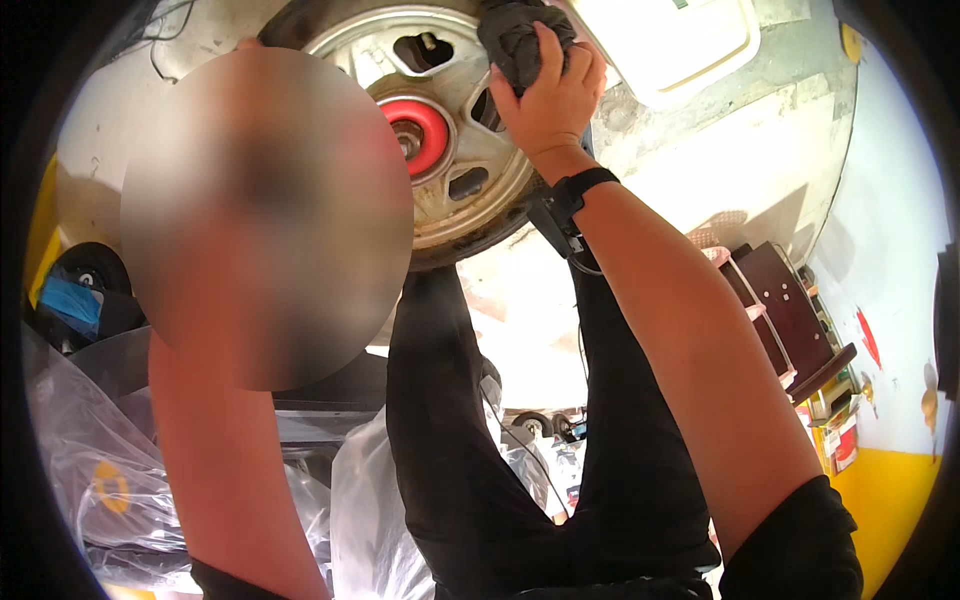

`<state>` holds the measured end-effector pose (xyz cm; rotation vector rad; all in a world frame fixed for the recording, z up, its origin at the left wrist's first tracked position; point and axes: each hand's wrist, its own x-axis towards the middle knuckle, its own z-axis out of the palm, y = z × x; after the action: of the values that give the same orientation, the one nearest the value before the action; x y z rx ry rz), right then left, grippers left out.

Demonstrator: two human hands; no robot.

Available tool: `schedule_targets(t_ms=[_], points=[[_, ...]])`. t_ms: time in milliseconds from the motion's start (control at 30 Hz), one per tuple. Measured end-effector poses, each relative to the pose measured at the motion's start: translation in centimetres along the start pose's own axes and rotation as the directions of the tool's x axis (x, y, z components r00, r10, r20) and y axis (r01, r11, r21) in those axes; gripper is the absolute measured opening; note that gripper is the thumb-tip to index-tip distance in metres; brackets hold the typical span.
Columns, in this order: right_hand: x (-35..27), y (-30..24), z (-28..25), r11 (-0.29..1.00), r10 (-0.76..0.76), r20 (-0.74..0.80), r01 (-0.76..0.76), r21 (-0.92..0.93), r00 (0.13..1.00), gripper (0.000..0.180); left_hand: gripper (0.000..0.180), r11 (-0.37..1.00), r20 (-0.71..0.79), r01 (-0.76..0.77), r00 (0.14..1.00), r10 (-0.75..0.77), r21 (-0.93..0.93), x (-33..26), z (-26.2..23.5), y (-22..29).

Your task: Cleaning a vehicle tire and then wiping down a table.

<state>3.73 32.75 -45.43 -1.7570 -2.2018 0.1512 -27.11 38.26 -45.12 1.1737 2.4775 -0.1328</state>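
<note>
A wheel with a pale, dirt-stained metal rim (455,225), dark tyre and a red ring (432,137) round its hub stands in front of my legs. My right hand (555,95) is closed on a crumpled dark grey rag (520,45), pressed to the wheel's upper right edge. A black band with a small box circles that wrist. My left arm (225,470) reaches up to the wheel's left side. A round blur covers nearly all of my left hand, and only a bit of skin shows by the tyre, so its grip is hidden.
A white plastic tray (735,70) lies at the upper right. Clear plastic bags (385,510) and a small black wheel (92,268) with blue plastic (70,305) are on the left. Dark reddish-brown furniture (790,305) stands by the right wall, which is yellow low down (895,510).
</note>
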Motion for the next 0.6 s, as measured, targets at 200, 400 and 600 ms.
schedule_targets(t_ms=[200,400,600], points=[[-1.0,-0.3,0.7,0.999,-0.005,-0.099,0.001,-0.042,0.995,0.071,0.056,0.987,-0.128,-0.155,0.981,0.148,-0.044,0.3,-0.2,-0.2],[3.1,0.5,0.9,0.987,-0.129,-0.041,0.132,0.093,0.991,0.065,0.067,0.990,-0.128,0.027,0.991,-0.045,-0.141,-2.0,1.5,-3.6],[7.7,-4.6,-1.3,0.885,-0.455,0.202,0.466,-0.006,0.867,0.060,0.057,0.926,-0.199,0.300,0.917,-0.346,-0.229,-6.0,1.3,-8.9]])
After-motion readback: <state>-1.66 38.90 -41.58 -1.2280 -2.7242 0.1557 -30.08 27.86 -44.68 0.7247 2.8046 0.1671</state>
